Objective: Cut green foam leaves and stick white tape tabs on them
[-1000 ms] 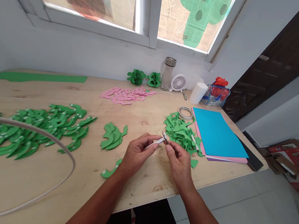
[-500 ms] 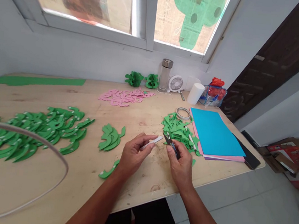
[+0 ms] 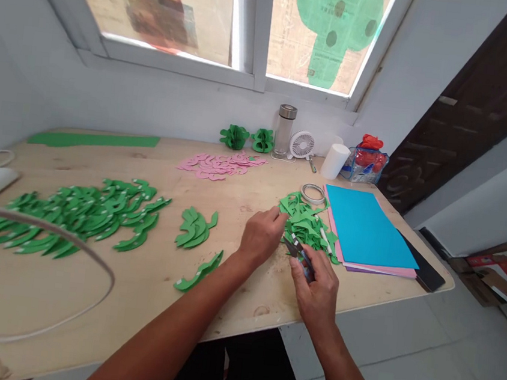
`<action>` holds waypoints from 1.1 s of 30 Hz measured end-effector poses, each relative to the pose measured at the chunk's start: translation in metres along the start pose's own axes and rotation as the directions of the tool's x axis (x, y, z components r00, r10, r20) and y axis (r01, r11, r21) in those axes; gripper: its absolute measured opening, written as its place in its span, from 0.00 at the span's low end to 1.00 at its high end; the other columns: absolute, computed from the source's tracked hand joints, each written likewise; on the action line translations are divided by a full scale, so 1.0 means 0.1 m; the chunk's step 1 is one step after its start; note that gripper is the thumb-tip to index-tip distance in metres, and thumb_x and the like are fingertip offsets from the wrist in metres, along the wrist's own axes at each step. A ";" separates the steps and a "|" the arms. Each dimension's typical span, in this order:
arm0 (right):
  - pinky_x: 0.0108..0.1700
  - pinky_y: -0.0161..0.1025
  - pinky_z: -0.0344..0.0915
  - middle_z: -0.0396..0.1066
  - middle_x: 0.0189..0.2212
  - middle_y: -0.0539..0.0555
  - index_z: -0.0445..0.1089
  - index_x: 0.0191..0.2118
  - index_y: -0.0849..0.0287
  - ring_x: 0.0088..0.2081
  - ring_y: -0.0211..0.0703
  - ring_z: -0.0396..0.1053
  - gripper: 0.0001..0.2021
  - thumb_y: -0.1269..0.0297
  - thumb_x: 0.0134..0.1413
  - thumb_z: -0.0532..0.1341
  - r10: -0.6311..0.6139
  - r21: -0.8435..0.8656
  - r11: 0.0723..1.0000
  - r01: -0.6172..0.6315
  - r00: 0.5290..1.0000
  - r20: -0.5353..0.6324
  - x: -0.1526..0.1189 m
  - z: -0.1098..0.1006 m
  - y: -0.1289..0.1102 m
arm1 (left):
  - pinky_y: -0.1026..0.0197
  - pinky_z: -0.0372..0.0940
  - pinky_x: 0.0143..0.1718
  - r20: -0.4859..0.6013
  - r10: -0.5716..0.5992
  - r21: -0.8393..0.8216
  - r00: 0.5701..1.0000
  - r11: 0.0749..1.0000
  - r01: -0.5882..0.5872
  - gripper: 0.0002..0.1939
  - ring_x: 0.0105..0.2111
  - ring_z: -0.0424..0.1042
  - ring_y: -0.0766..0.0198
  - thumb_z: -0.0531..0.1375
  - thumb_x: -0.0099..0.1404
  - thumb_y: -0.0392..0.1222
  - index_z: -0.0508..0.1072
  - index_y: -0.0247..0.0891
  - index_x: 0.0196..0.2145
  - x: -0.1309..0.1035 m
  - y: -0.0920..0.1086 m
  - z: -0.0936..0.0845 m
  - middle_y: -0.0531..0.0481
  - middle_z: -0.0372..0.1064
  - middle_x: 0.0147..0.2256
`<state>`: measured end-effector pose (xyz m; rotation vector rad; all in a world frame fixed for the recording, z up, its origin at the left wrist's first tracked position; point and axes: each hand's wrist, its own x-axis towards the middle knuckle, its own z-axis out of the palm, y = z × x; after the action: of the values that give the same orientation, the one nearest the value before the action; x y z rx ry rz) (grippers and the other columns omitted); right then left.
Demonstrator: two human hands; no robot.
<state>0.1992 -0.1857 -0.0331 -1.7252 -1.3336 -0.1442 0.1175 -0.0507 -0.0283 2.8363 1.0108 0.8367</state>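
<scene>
My right hand (image 3: 320, 281) holds a small pair of dark scissors (image 3: 304, 260), with the blades pointing up and left. My left hand (image 3: 263, 233) is at the left edge of a heap of green paper scraps (image 3: 307, 223). Its fingers are curled, and the tips are turned away, so whatever they hold is hidden. Beside my left forearm lies one curved green paper piece (image 3: 199, 274) with white bits on it. Farther left is a small stack of green paper cutouts (image 3: 196, 228).
A large spread of green cutouts with white tabs (image 3: 74, 213) covers the left. Pink cutouts (image 3: 220, 165) lie behind. A tape roll (image 3: 313, 193) and blue paper sheets (image 3: 367, 226) are at right. Along the wall stand a glass bottle (image 3: 283, 133) and small fan (image 3: 302, 145). A cable (image 3: 105, 265) loops at left.
My left hand has moved right and forward to the green scraps; the white strip it held is no longer visible. My right hand has shifted slightly right and nearer, still with the scissors. The view has shifted.
</scene>
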 end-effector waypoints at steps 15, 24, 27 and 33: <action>0.33 0.38 0.65 0.70 0.31 0.54 0.69 0.43 0.59 0.32 0.42 0.67 0.12 0.59 0.58 0.57 -0.004 0.043 0.999 0.002 0.999 0.050 -0.16 -0.08 -0.08 | 0.53 0.63 0.46 0.038 -0.027 -0.411 0.999 0.911 0.040 0.17 0.45 0.68 0.55 0.56 0.60 0.36 0.68 0.37 0.48 -0.54 0.08 -0.10 0.43 0.71 0.43; 0.33 0.38 0.65 0.68 0.31 0.54 0.68 0.46 0.59 0.31 0.42 0.68 0.12 0.62 0.58 0.57 -0.124 0.132 0.987 0.092 0.958 0.259 -0.30 0.07 -0.31 | 0.59 0.66 0.37 0.212 -0.530 -0.809 0.821 0.375 0.451 0.09 0.34 0.72 0.61 0.58 0.60 0.41 0.74 0.37 0.37 -1.18 -0.14 -0.71 0.47 0.74 0.34; 0.30 0.36 0.64 0.66 0.28 0.52 0.68 0.46 0.59 0.28 0.40 0.67 0.12 0.62 0.58 0.56 -0.160 0.141 0.983 0.119 0.931 0.328 -0.33 0.09 -0.37 | 0.62 0.65 0.33 0.356 -0.534 -0.851 0.767 0.154 0.503 0.10 0.32 0.72 0.62 0.60 0.58 0.44 0.75 0.36 0.36 -1.22 -0.21 -0.85 0.48 0.74 0.30; 0.31 0.35 0.64 0.66 0.30 0.53 0.67 0.47 0.59 0.29 0.39 0.67 0.13 0.61 0.59 0.56 -0.228 0.107 0.973 0.202 0.884 0.408 -0.37 0.10 -0.43 | 0.63 0.63 0.31 0.454 -0.438 -0.825 0.776 0.122 0.552 0.09 0.30 0.70 0.63 0.61 0.57 0.44 0.76 0.37 0.31 -1.19 -0.31 -0.98 0.50 0.73 0.27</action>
<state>0.1454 -0.2051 -0.0348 -1.6051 -1.8266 0.1520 -0.0256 -0.1126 -0.0079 1.3272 0.8885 0.7738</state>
